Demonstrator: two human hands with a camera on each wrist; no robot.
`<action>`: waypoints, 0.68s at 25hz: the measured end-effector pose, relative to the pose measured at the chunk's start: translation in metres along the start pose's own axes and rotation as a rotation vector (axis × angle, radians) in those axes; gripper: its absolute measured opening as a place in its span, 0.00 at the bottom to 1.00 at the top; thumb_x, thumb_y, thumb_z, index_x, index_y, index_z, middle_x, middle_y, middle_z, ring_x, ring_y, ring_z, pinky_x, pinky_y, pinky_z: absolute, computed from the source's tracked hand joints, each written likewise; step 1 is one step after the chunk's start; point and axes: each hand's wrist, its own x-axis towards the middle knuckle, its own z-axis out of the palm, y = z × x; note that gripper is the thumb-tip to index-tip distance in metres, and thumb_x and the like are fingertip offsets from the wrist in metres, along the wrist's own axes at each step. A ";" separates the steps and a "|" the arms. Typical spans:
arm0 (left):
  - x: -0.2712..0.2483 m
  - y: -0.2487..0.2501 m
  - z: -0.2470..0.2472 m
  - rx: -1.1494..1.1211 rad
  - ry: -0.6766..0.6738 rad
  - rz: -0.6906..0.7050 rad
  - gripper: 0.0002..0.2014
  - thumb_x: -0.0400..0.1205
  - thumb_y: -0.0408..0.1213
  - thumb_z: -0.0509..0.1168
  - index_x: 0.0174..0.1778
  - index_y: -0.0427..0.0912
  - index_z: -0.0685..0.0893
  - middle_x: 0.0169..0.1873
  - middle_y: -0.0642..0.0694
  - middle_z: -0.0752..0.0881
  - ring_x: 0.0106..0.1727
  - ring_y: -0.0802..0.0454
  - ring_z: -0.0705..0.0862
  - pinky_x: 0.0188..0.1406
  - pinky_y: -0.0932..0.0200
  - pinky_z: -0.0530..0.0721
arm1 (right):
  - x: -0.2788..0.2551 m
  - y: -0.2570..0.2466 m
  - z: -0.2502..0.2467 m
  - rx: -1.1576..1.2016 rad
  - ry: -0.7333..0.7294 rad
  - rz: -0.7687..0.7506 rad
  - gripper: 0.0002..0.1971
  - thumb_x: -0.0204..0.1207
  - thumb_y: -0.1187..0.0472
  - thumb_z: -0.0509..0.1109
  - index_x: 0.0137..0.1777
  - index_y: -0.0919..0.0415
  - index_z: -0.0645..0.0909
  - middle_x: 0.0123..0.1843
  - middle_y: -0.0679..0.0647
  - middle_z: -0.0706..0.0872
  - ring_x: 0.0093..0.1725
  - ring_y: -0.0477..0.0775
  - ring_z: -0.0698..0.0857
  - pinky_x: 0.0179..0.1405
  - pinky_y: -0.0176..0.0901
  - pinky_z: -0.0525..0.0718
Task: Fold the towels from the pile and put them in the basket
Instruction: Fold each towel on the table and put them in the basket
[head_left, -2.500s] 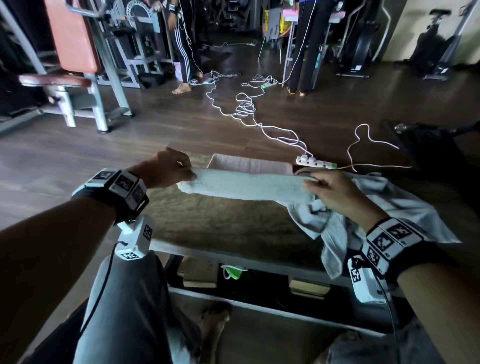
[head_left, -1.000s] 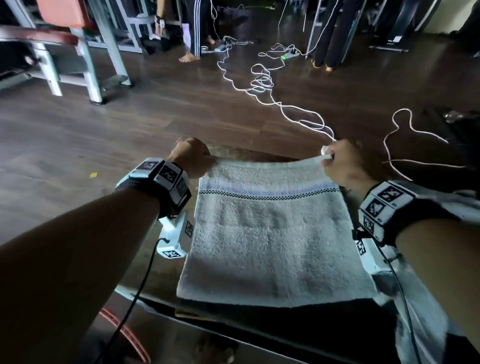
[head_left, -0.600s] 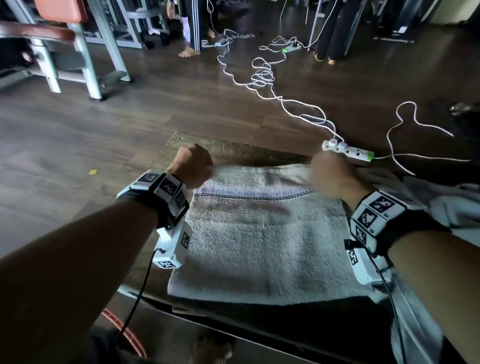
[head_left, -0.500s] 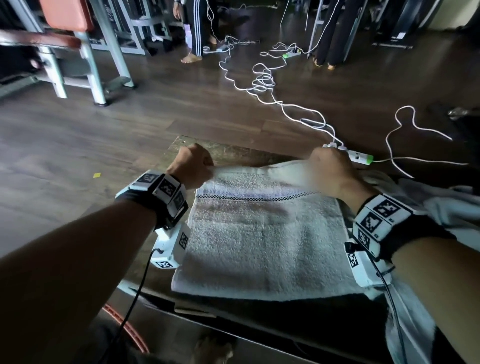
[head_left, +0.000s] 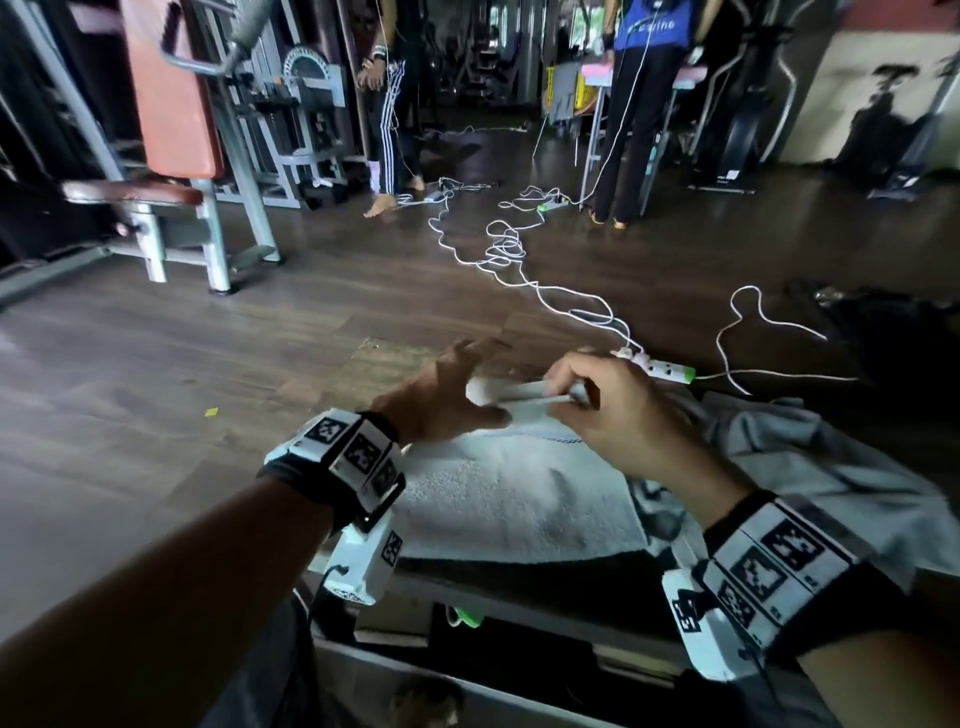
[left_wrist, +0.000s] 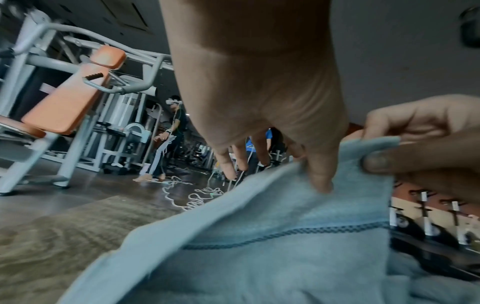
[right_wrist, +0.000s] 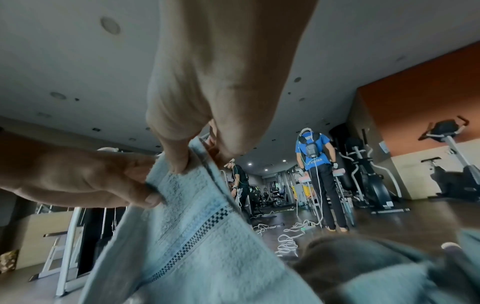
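Observation:
A pale towel (head_left: 519, 499) with a dark checked stripe lies spread on the table (head_left: 379, 358) in front of me. Its far edge is raised off the table. My right hand (head_left: 576, 400) pinches that edge between thumb and fingers; the right wrist view shows the pinch (right_wrist: 182, 162). My left hand (head_left: 483, 384) is right beside it, fingers spread and straight, with only the thumb (left_wrist: 319, 181) resting on the towel (left_wrist: 259, 257). A pile of grey towels (head_left: 810, 467) lies crumpled to the right. No basket is in view.
A white power strip (head_left: 660, 369) sits at the table's far edge, with white cables (head_left: 509, 254) trailing across the wooden floor. An orange-padded gym bench (head_left: 171, 156) stands at the left. Two people (head_left: 639, 104) stand far back among exercise machines.
Both hands gripped the towel's two far corners before. Now they have come together at the far edge, and the left hand's fingers have spread open while the right still pinches the cloth.

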 end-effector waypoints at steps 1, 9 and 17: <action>-0.003 0.010 0.007 -0.053 -0.036 0.076 0.31 0.72 0.38 0.79 0.71 0.45 0.79 0.65 0.50 0.79 0.66 0.57 0.78 0.64 0.69 0.72 | -0.010 -0.001 0.001 0.012 0.011 -0.004 0.08 0.71 0.69 0.78 0.39 0.57 0.82 0.47 0.51 0.86 0.45 0.47 0.84 0.44 0.39 0.78; -0.033 0.029 0.062 -0.084 -0.029 0.027 0.08 0.72 0.35 0.78 0.44 0.42 0.88 0.38 0.50 0.88 0.39 0.55 0.85 0.39 0.64 0.82 | -0.084 0.020 0.022 0.057 0.131 0.120 0.12 0.68 0.72 0.78 0.38 0.54 0.84 0.39 0.41 0.84 0.40 0.40 0.81 0.42 0.31 0.74; -0.034 0.024 0.087 -0.336 -0.160 -0.059 0.17 0.81 0.50 0.69 0.43 0.37 0.84 0.34 0.53 0.80 0.35 0.64 0.75 0.36 0.64 0.75 | -0.079 0.042 0.049 0.110 0.101 0.183 0.04 0.74 0.66 0.74 0.43 0.57 0.87 0.36 0.49 0.84 0.36 0.47 0.80 0.39 0.47 0.78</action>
